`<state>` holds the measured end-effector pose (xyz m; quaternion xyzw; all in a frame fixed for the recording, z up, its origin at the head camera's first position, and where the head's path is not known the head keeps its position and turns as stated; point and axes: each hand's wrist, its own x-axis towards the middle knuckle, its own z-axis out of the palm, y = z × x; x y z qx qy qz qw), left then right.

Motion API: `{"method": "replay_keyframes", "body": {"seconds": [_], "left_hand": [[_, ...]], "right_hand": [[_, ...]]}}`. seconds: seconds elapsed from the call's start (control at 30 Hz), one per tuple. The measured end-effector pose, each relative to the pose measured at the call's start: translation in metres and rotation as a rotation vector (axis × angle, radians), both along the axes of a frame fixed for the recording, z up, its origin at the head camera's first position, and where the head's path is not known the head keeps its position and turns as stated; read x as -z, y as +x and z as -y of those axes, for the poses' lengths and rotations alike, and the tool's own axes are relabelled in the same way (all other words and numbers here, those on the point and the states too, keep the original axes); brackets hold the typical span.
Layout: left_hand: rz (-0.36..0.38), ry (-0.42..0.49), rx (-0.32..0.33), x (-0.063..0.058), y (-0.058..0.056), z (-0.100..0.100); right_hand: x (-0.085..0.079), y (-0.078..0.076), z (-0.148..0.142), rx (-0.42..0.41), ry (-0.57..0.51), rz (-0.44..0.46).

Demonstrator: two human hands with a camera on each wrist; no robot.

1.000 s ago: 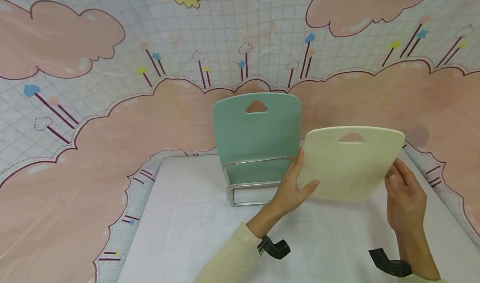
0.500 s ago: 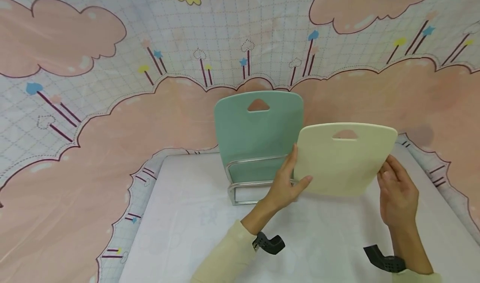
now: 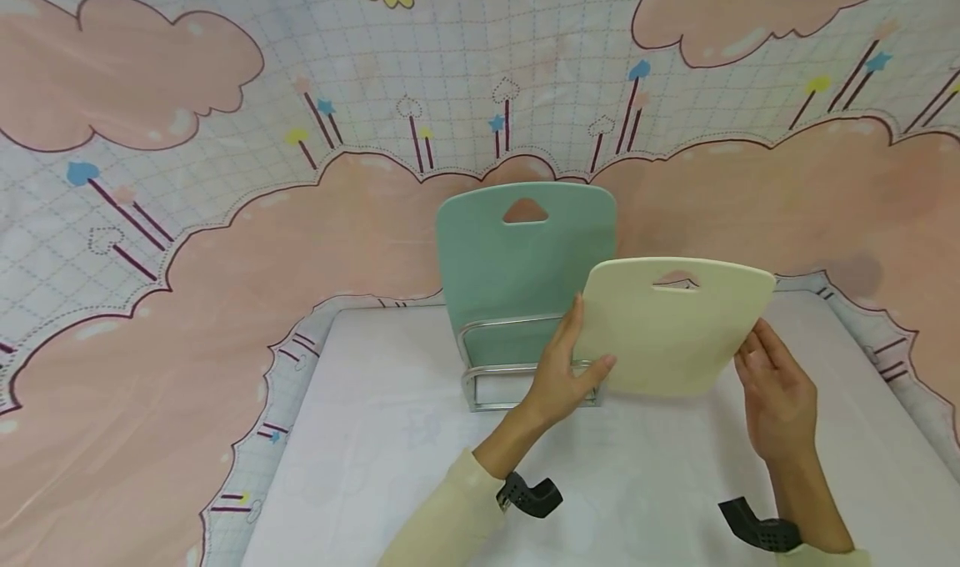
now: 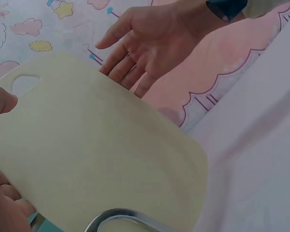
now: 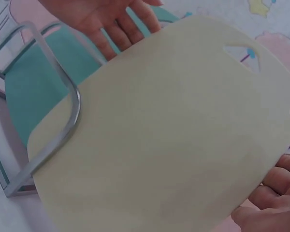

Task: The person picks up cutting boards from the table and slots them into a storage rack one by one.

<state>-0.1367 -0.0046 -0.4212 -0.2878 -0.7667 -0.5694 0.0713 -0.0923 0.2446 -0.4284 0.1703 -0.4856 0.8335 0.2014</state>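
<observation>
A cream cutting board (image 3: 667, 333) with a handle hole is held tilted above the table, right of a green cutting board (image 3: 517, 275) that stands upright in a metal rack (image 3: 502, 368). My left hand (image 3: 557, 383) holds its left edge, thumb toward the near face and fingers behind. My right hand (image 3: 783, 408) is at the opposite edge; in the left wrist view the right hand's fingers (image 4: 128, 67) reach straight to that edge, thumb apart. In the right wrist view, a rack loop (image 5: 73, 108) crosses over the cream board's lower corner.
A white-covered table (image 3: 390, 467) lies beneath. Behind it hangs a patterned cloth (image 3: 360, 233) with pink clouds and small stars. A black wrist camera (image 3: 529, 496) sits on the left wrist, another camera (image 3: 757, 527) on the right.
Both hands and the cream board have shifted left toward the rack, and the board now overlaps the rack's right end. The green board stays in the rack; the whole view has shifted slightly.
</observation>
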Motion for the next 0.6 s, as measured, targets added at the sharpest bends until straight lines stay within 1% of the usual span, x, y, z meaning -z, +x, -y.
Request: {"method": "replay_keyframes", "body": {"seconds": [0.1, 0.13, 0.2, 0.23, 0.37, 0.47, 0.6], "left_hand": [[0.019, -0.018, -0.020, 0.000, 0.001, 0.003], [0.023, -0.022, -0.028, 0.001, 0.001, 0.005], [0.037, -0.018, -0.036, 0.001, 0.002, 0.008], [0.039, -0.012, -0.036, 0.001, 0.002, 0.009], [0.040, 0.003, -0.027, 0.002, 0.000, 0.015], [0.037, -0.003, -0.032, 0.005, -0.001, 0.019], [0.049, -0.003, -0.052, 0.005, -0.002, 0.024]], "right_hand": [[0.003, 0.001, -0.001, -0.029, 0.103, -0.037], [0.003, 0.001, -0.001, -0.046, 0.129, -0.056], [0.004, 0.000, 0.000, -0.053, 0.170, -0.069], [0.004, -0.001, 0.000, -0.051, 0.188, -0.071], [0.004, -0.003, 0.003, -0.017, 0.276, -0.030], [0.005, -0.006, 0.006, -0.038, 0.298, -0.058], [0.008, -0.010, 0.011, -0.113, 0.256, -0.129]]}}
